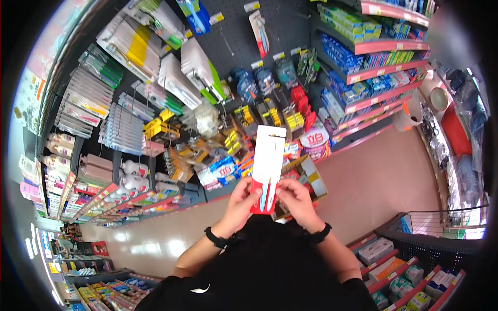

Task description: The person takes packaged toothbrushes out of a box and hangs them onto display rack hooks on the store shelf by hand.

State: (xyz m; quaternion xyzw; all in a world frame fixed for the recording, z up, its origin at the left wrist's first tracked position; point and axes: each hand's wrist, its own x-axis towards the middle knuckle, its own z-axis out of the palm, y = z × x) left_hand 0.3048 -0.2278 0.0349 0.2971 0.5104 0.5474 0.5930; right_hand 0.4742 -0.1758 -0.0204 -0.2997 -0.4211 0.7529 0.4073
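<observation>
In the head view, a toothbrush pack [268,160] with a white upper card and a red lower end is held upright before my chest. Two toothbrushes, one pale blue, show through its front. My left hand [241,203] grips the pack's lower left edge, thumb on the front. On the opposite edge, my right hand [295,199] pinches the pack between thumb and fingers. A similar red and white toothbrush pack [259,34] hangs alone on the dark pegboard [290,26] beyond.
Hanging packs [129,46] crowd the rack at left. Toothpaste boxes [342,54] fill pink-edged shelves at right. A cardboard box [314,176] stands on the floor just beyond my hands. Low shelves [410,274] with boxed goods are behind me at right.
</observation>
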